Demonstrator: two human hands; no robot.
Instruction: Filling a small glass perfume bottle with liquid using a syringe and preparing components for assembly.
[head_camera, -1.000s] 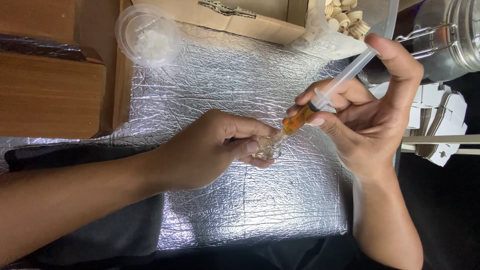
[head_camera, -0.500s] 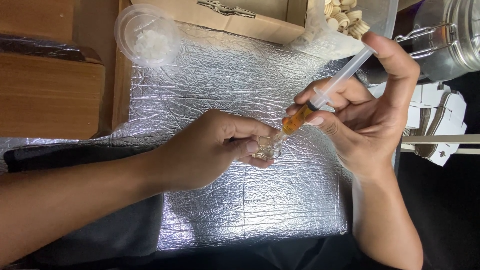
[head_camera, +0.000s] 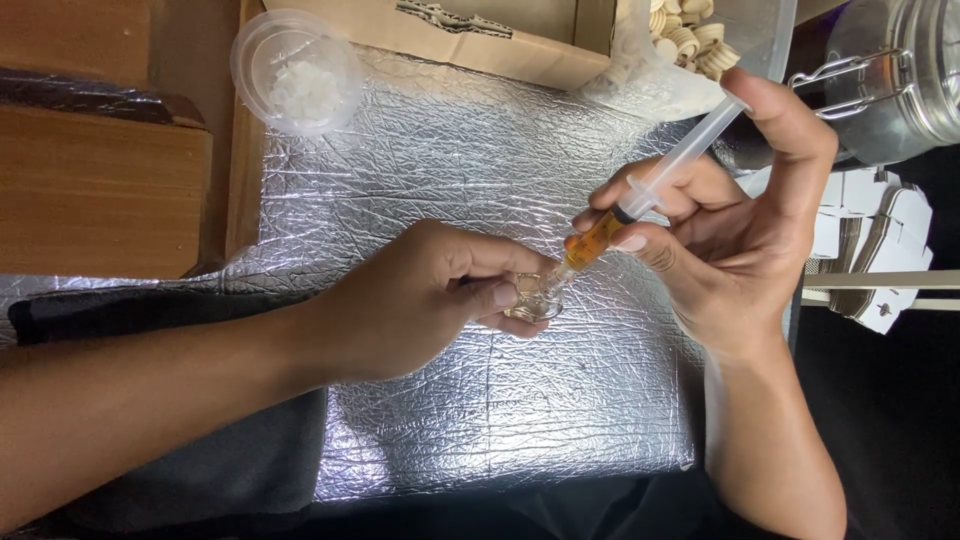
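Right hand (head_camera: 745, 250) grips syringe (head_camera: 640, 205), fingers closed round the barrel, thumb on plunger; amber liquid in the lower barrel, tip at the mouth of a small glass vial (head_camera: 535, 298). Left hand (head_camera: 425, 295) pinches vial shut between fingertips, just above the foil mat (head_camera: 480, 400). Risks: too hard a push overflows the vial; tip slips off the mouth and liquid hits the mat; pinch loosens, vial tips. Worktop: crinkled foil over dark cloth, plastic cup (head_camera: 297, 70) top left, cardboard box (head_camera: 480, 35), clip-top jar (head_camera: 900, 80) right.
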